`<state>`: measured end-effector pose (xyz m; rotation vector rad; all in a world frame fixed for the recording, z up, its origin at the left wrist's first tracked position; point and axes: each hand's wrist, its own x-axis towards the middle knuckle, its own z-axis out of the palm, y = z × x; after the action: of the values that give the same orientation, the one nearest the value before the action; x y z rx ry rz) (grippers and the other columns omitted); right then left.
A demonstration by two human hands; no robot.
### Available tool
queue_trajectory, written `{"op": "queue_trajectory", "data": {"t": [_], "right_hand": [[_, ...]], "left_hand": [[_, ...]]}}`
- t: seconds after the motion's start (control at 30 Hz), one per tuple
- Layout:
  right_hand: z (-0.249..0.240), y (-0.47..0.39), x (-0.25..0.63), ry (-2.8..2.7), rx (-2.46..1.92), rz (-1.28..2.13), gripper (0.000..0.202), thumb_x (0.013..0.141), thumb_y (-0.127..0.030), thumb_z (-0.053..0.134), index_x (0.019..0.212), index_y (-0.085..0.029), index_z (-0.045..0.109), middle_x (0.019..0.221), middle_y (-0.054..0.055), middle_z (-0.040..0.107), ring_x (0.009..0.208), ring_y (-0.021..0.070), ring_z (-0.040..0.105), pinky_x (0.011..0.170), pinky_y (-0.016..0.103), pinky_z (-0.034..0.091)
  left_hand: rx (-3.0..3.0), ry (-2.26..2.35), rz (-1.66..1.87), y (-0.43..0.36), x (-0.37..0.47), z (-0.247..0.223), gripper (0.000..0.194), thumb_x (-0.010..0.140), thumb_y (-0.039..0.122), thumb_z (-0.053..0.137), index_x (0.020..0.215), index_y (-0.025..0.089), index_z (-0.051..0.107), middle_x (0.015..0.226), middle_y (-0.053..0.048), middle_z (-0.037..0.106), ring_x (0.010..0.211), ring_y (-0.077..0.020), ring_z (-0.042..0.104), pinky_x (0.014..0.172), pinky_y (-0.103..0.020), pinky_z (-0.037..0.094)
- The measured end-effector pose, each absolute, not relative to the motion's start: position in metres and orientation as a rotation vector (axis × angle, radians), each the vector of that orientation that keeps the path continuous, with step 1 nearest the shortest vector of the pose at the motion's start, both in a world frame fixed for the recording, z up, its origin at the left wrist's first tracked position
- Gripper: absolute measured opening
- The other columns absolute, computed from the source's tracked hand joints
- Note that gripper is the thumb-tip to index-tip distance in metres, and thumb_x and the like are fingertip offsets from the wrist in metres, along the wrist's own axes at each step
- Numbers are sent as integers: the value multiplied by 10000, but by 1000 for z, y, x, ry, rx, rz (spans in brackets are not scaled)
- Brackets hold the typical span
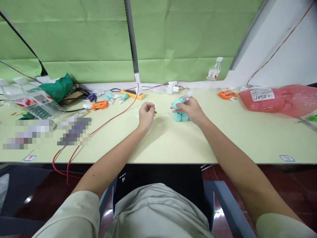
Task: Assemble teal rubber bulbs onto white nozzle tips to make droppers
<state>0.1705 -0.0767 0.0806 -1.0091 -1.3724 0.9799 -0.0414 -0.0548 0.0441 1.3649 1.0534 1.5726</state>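
Note:
Over the middle of the table (pixel 158 148), my left hand (pixel 146 116) has its thumb and fingers pinched together. Whatever may be between them is too small to make out. To its right, my right hand (pixel 192 110) grips a turquoise rounded piece (pixel 177 103) between thumb and fingers, with a whitish, translucent end near the fingertips. Directly below it, more turquoise rounded parts (pixel 181 117) show at table level. I cannot tell whether they are joined to the held piece. A faint thin clear strip appears between the two hands.
A yellow meter (pixel 133 94), bagged turquoise pieces (pixel 109 96) and an orange tool (pixel 99 105) lie back left, near water bottles (pixel 37 100). A red cable (pixel 114 117) crosses the left side. At right are a bottle (pixel 213 73), another orange tool (pixel 227 95) and a red bag (pixel 279 99).

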Motion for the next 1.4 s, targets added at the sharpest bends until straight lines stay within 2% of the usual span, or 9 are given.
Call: {"op": "queue_trajectory", "data": {"t": [0.07, 0.23, 0.33, 0.53, 0.63, 0.77, 0.97, 1.2, 1.4], "right_hand": [[78, -73, 172, -1360, -1003, 999, 288, 773, -314, 820, 870, -187, 580, 811, 36, 688, 742, 187, 718, 709, 368, 665], [83, -55, 176, -1395, -1148, 833, 270, 824, -315, 779, 829, -188, 541, 712, 34, 663, 562, 159, 662, 492, 293, 585], [96, -30, 180, -1393, -1220, 766, 188, 828, -259, 747, 870, -177, 582, 773, 55, 681, 585, 177, 678, 498, 307, 582], [103, 46, 188, -1501, -1424, 759, 257, 673, -99, 822, 839, -157, 635, 835, 71, 698, 704, 177, 666, 633, 323, 595], [91, 74, 184, -1658, -1648, 797, 322, 579, -40, 888, 753, -138, 636, 705, 48, 667, 636, 150, 605, 586, 291, 540], [76, 92, 174, -1729, -1792, 840, 332, 544, -2, 901, 710, -119, 639, 546, 16, 608, 580, 147, 581, 520, 253, 490], [68, 88, 176, -1758, -1669, 1001, 409, 488, -47, 944, 809, -103, 697, 615, 35, 667, 583, 143, 606, 520, 237, 497], [68, 78, 179, -1941, -1654, 933, 317, 618, -154, 906, 818, -142, 661, 756, 41, 698, 706, 165, 662, 594, 245, 494], [67, 74, 183, -1982, -1695, 794, 316, 622, -165, 884, 819, -153, 637, 744, 32, 676, 687, 170, 636, 595, 259, 474]], "left_hand": [[1377, 1052, 1568, -53, -42, 42, 102, 781, 182, 567, 880, 208, 569, 791, 15, 570, 652, -114, 613, 601, -255, 481], [1425, 1066, 1595, -54, -44, 44, 100, 783, 195, 553, 881, 215, 556, 831, 13, 564, 618, -106, 599, 587, -261, 490], [1466, 1052, 1666, -44, -55, 53, 97, 782, 174, 549, 868, 217, 560, 853, 5, 579, 611, -102, 597, 574, -260, 488], [1500, 1107, 1713, -9, -91, 78, 127, 737, 118, 564, 824, 211, 570, 788, -5, 591, 589, -123, 578, 518, -263, 447], [1706, 1157, 1641, 1, -108, 74, 135, 732, 103, 571, 809, 212, 591, 768, -13, 608, 667, -150, 585, 606, -281, 477], [1843, 1270, 1667, 4, -122, 55, 138, 746, 109, 557, 825, 206, 616, 781, -15, 620, 718, -161, 569, 694, -290, 462], [1859, 1255, 1648, 5, -118, 44, 130, 776, 125, 547, 845, 201, 626, 784, -11, 623, 718, -159, 571, 698, -286, 453], [2073, 1242, 1579, 5, -104, 42, 152, 800, 103, 534, 860, 202, 631, 864, -26, 680, 793, -168, 612, 749, -308, 490], [2095, 1297, 1550, 5, -104, 38, 147, 833, 112, 518, 860, 206, 628, 877, -30, 691, 801, -173, 623, 763, -323, 504]]}}
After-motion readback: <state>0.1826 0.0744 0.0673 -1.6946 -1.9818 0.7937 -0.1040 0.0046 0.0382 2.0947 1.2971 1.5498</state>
